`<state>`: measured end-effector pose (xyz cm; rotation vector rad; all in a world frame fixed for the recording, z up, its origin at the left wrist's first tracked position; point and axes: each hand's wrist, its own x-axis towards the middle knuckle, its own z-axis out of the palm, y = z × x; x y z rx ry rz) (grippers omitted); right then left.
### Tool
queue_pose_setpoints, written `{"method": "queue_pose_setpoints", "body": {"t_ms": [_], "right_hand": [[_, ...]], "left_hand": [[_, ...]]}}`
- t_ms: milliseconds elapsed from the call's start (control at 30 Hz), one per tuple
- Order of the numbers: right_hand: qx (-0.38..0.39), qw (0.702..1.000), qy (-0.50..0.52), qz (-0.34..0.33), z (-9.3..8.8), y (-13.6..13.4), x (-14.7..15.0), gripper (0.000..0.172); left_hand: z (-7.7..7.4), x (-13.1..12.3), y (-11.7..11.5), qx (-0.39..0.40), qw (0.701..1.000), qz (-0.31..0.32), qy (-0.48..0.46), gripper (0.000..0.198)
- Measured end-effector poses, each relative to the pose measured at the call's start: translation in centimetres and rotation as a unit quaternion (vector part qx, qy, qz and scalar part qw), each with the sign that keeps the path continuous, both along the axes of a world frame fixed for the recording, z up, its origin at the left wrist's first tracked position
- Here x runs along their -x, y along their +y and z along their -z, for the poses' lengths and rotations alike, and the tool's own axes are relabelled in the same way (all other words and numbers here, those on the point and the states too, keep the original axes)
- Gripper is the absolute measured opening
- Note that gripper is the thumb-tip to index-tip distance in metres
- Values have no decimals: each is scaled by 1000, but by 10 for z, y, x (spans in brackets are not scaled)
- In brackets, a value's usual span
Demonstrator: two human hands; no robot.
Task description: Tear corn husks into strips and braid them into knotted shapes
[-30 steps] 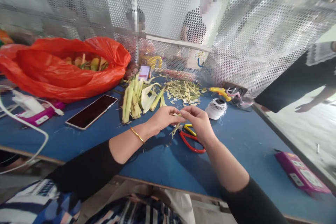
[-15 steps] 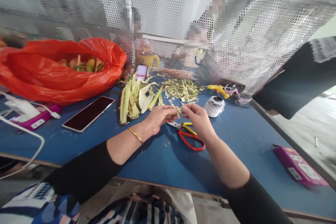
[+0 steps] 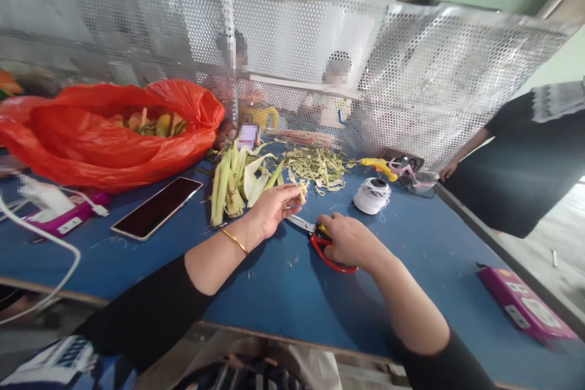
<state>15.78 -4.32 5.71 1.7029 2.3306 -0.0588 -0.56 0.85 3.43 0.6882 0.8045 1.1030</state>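
Between thumb and fingers, my left hand (image 3: 276,208) pinches a small pale piece of plant strip (image 3: 303,192) over the blue table. My right hand (image 3: 348,240) is closed on the handles of the scissors (image 3: 334,265), which have one red and one yellow handle. Their blades point left and lie just below my left hand. A spool of white thread (image 3: 372,196) stands behind my right hand. Pale green husks (image 3: 228,186) lie behind my left hand, with a pile of shredded strips (image 3: 315,164) to their right.
A red plastic bag (image 3: 114,152) and a phone (image 3: 156,208) are on the left. Purple power strips (image 3: 68,219) lie at both sides. Behind stand a yellow glue gun (image 3: 380,167) and a perforated screen (image 3: 292,30). A person in black (image 3: 516,164) stands at the right.
My right hand has left the plant piece, moved down and taken hold of the scissors. My left hand still holds the piece. The person at the right shows more, with a hand at the table edge.
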Motion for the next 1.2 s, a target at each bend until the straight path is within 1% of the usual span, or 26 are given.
{"method": "queue_pose_setpoints", "body": {"t_ms": [100,200,267,333,367,433,500,567,600,633,700,767,833,933,1000,1100,1200], "right_hand": [[14,998,46,27,-3,1,-4,47],[14,992,117,51,-6,1,-11,43],[-17,985,156,77,-5,3,-17,41],[-77,970,207,103,-1,7,-23,43],[-109,957,245,113,2,9,-26,45],[-146,917,351,119,9,14,-31,49],[-137,866,468,110,15,18,-33,50],[-119,824,546,94,17,21,-33,49],[-116,811,566,88,17,21,-33,50],[-116,806,574,84,16,21,-33,52],[-110,812,567,82,12,19,-32,57],[-99,831,542,75,8,16,-33,63],[-107,853,507,63,5,14,-33,65],[-163,886,431,49,2,10,-34,58],[-201,904,376,37,0,7,-34,53],[-233,917,322,18,-2,5,-33,48],[-248,925,289,11,-3,3,-32,43]], "left_hand": [[-2,1,0,-9,1000,-3,-3,12],[-5,2,1,-31,999,-7,22,9],[-7,2,1,-48,997,-20,48,8],[-9,2,1,-70,994,-41,75,13],[-10,3,1,-81,991,-50,90,16],[-11,3,2,-106,985,-65,118,20],[-10,4,4,-129,979,-70,143,20],[-9,5,6,-152,972,-71,164,20],[-9,6,7,-163,969,-71,172,20],[-8,7,8,-173,966,-69,179,21],[-7,8,9,-192,960,-64,192,22],[-6,9,11,-208,956,-61,199,21],[-5,10,12,-220,951,-65,207,20],[-4,12,13,-241,939,-80,232,17],[-3,12,13,-265,923,-99,262,15],[-1,12,13,-290,896,-140,307,14],[0,11,12,-283,886,-165,327,13]]}}
